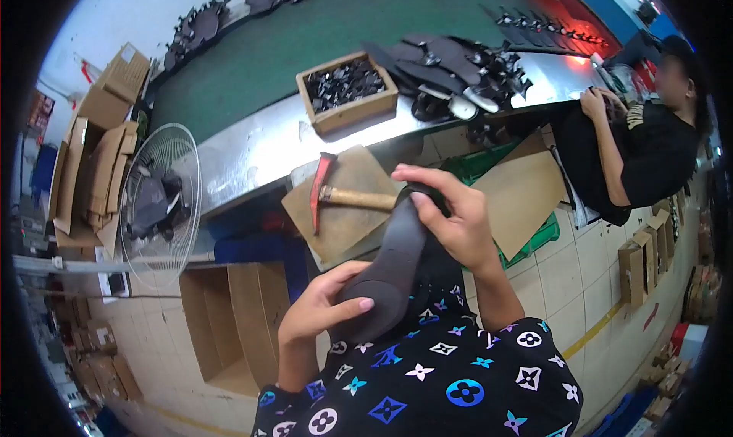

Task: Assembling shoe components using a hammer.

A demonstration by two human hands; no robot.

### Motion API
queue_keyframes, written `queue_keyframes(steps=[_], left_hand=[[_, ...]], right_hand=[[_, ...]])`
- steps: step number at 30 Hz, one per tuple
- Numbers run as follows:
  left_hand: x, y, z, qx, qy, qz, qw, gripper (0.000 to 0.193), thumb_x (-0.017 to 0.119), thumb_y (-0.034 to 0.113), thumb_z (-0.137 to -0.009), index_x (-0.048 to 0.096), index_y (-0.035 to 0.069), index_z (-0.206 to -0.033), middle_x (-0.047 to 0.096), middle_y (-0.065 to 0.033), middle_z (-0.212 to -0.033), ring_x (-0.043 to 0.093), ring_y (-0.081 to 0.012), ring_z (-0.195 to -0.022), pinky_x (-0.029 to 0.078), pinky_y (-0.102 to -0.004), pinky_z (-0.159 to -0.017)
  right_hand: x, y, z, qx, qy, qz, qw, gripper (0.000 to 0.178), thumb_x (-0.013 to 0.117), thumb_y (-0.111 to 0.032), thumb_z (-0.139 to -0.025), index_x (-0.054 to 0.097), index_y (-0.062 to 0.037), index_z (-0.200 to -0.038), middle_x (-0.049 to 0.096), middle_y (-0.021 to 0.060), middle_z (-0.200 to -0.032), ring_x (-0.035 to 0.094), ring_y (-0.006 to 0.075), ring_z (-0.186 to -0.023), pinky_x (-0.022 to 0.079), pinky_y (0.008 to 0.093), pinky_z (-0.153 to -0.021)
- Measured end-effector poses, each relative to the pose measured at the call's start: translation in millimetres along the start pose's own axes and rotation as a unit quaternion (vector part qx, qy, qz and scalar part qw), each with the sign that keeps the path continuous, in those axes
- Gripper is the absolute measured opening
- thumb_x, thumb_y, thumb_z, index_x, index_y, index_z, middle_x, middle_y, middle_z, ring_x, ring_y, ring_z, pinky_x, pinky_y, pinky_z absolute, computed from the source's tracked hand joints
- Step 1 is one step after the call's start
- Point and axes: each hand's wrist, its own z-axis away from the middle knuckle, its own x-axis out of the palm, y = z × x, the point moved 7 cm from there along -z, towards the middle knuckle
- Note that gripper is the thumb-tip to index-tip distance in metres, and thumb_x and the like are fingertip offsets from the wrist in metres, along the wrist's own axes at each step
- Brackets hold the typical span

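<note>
While the left grip [316, 307] clasps the dark sole [398, 260] — near end — the right grip [460, 217] pinches its far end.

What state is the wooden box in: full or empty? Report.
Filled: small black parts cover the inside of the wooden box; their depth is hidden.

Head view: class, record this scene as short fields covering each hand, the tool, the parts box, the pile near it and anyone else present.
Left hand: holds the wide end of a dark sole, thumb on top
Right hand: holds the sole's other end
Hammer: red head, wooden handle, on a tan board
Wooden box: holds small black parts, on a metal ledge
Pile of dark soles: right of the box
Other person: far right, dark top
</note>
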Motion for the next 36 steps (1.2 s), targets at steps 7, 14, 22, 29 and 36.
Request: queue_keyframes(steps=[7,14,22,29,36], left_hand=[[9.1,18.2,-3.6,0.017,0.022,-0.042,0.999,0.051,0.065,0.006,-0.095,0.047,-0.006,-0.14,0.062,-0.0108,-0.126,0.058,-0.0143,-0.116,0.044,-0.0276,-0.1],[43.9,-3.2,-45.5,-0.013,-0.026,-0.036,0.999,0.049,0.059,0.013,-0.1,0.043,-0.003,-0.144,0.057,-0.0085,-0.131,0.053,-0.012,-0.12,0.042,-0.0263,-0.101],[88.1,-9.9,-70.0,-0.077,-0.195,0.006,0.978,0.041,0.066,0.005,-0.095,0.052,-0.002,-0.133,0.065,-0.0058,-0.116,0.06,-0.0096,-0.107,0.047,-0.0252,-0.093],[107.2,37.1,-40.5,0.177,-0.335,-0.128,0.917,0.028,0.073,0.003,-0.089,0.059,-0.004,-0.112,0.066,-0.0116,-0.095,0.068,-0.0226,-0.08,0.052,-0.0299,-0.069],[103.6,41.1,-11.2,0.275,-0.361,-0.127,0.882,0.024,0.068,0.0,-0.09,0.062,-0.01,-0.11,0.063,-0.024,-0.099,0.064,-0.0373,-0.082,0.054,-0.0406,-0.071]], right_hand=[[4.2,27.6,6.7,-0.003,0.015,-0.001,1.0,0.021,0.06,-0.003,-0.094,0.065,0.0012,-0.114,0.071,0.0108,-0.1,0.072,0.0183,-0.088,0.056,0.0281,-0.076],[-70.7,57.2,49.4,0.089,0.135,-0.113,0.98,0.02,0.054,-0.001,-0.098,0.064,0.0048,-0.115,0.07,0.014,-0.103,0.07,0.0184,-0.09,0.055,0.0287,-0.082],[-80.8,39.2,71.5,0.164,0.069,-0.193,0.965,0.026,0.051,-0.003,-0.1,0.06,0.0063,-0.123,0.067,0.0156,-0.114,0.069,0.0211,-0.099,0.053,0.0306,-0.088],[-39.7,3.3,78.8,0.21,-0.081,-0.397,0.89,0.043,0.06,-0.001,-0.094,0.051,0.0156,-0.132,0.061,0.0323,-0.127,0.068,0.0376,-0.109,0.058,0.0353,-0.088],[-19.4,-10.3,85.6,0.219,-0.124,-0.42,0.872,0.046,0.067,0.006,-0.086,0.051,0.0232,-0.125,0.059,0.0442,-0.115,0.068,0.0454,-0.104,0.06,0.0361,-0.079]])
